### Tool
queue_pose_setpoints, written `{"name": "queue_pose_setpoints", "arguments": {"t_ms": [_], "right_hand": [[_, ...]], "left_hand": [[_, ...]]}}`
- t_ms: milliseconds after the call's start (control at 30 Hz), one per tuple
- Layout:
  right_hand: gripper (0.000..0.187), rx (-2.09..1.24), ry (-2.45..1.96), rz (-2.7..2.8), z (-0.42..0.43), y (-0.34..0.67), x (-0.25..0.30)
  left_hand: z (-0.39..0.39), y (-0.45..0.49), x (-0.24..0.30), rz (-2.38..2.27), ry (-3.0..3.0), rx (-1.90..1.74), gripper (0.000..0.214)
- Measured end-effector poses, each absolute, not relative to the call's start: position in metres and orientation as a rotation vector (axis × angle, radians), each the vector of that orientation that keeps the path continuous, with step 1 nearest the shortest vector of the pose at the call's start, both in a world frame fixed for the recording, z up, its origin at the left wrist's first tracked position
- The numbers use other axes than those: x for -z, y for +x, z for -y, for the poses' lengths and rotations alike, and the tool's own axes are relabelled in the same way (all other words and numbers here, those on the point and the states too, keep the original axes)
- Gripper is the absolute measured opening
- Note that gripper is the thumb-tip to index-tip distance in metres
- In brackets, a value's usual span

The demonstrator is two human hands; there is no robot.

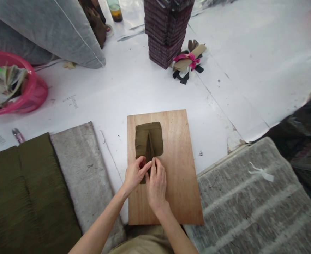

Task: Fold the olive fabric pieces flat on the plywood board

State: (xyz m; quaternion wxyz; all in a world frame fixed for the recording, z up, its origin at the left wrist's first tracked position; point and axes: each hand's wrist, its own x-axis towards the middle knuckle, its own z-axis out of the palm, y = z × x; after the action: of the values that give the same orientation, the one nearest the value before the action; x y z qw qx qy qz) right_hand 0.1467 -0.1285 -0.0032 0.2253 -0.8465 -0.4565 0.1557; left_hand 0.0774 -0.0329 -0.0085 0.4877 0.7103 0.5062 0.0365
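Pleating olive cloth (149, 139) on wooden board's (179, 169) left half; near end pinched tight by left hand (134, 175) and right hand (156, 185). Next: likely keep fold centred.

Far to your left sits a pink basin (35, 83), straight ahead a dark stacked pile (166, 35) beside a ribbon-tied bundle (188, 60), and near right a grey felt mat (250, 201).

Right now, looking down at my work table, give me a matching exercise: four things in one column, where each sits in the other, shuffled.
Things:
1. olive fabric piece
2. pink basin
3. dark stack
4. grey pillow

Places:
A. far left, holding scraps
B. top centre, beside a pink-tied bundle
C. on the wooden board, pinched by the left hand and right hand
D. top left corner

Pairs: 1-C, 2-A, 3-B, 4-D.
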Motion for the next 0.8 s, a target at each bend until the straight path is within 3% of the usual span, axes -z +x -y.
{"name": "queue_pose_setpoints", "arguments": {"t_ms": [500, 700, 800], "right_hand": [[0.044, -0.38, -2.386, 1.554, 0.162, 0.143, 0.012], [0.019, -0.54, -2.183, 1.461, 0.178, 0.165, -0.009], [0.02, -0.547, -2.147, 1.297, 0.167, 0.181, -0.013]], "left_hand": [[0.035, 0.08, 0.014, -1.323, 1.736, -0.119, 0.041], [0.035, 0.078, 0.015, -1.328, 1.726, -0.113, 0.041], [0.035, 0.078, 0.013, -1.329, 1.745, -0.126, 0.042]]}}
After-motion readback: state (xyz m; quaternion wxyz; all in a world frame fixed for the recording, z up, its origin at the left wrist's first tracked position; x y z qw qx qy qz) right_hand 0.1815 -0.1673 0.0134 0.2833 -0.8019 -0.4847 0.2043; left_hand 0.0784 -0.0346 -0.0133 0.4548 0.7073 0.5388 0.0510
